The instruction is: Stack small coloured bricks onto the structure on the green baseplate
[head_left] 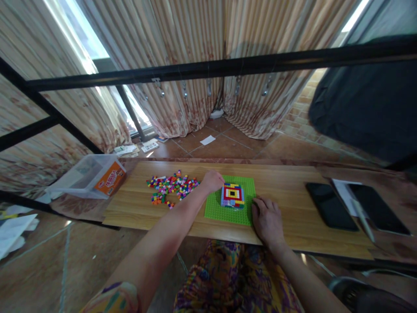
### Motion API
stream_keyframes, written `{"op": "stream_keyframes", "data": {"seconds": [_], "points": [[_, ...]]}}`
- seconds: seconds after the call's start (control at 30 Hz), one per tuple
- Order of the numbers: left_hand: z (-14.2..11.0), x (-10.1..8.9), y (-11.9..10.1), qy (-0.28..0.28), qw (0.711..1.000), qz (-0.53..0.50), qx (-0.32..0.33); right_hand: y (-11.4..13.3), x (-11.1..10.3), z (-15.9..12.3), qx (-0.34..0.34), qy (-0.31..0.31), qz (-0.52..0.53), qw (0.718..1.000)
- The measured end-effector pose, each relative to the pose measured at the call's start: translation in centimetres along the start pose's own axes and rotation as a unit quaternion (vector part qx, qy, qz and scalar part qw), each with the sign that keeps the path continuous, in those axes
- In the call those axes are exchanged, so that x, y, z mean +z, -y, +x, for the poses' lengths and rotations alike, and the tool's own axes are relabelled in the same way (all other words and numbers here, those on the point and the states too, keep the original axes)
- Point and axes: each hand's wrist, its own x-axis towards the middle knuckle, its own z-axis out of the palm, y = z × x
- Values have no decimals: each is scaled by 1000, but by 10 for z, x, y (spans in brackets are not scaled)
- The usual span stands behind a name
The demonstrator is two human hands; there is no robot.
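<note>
The left hand (213, 181) has its grip curled inward, fingertips at the far left corner of the square brick build (232, 195); whether they pinch a brick I cannot tell. The right hand (267, 219) rests half-curled at the right edge of the green baseplate (213, 211), and whether its grip encloses anything is hidden. The build sits on the baseplate, ringed in red and yellow around a dark middle. Left of it, loose colored bricks (179, 185) spread across the wooden surface (289, 187). Beyond the surface's left end stands an open-topped, see-through plastic bin (76, 176), an orange label (110, 179) on its near-right side.
</note>
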Motion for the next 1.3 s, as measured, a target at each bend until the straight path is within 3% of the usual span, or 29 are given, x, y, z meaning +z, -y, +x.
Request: {"op": "stream_keyframes", "data": {"seconds": [0.17,0.27,0.43,0.6,0.8,0.9,1.07,1.3], "points": [[-10,-1,-1,-27,1000,-7,-1,3,-3,1,-6,5,-11,1000],[-29,-2,9,-52,998,-26,-10,3,-3,1,-5,-1,-17,1000],[-92,-3,51,-81,983,-161,18,2,-1,1,-3,0,-22,1000],[-155,-11,97,-121,967,-224,-24,-1,-1,0,-7,-3,-27,1000],[-176,-30,128,-191,968,-153,-57,-7,3,-2,-16,-13,-32,999],[-175,-33,132,-220,966,-121,-62,-11,7,-3,-26,-13,-36,999],[-173,-28,126,-209,975,-52,-58,-16,8,-3,-42,-16,-48,998],[-167,-10,88,-182,983,-20,-3,-8,1,-2,-24,-14,-41,999]]}}
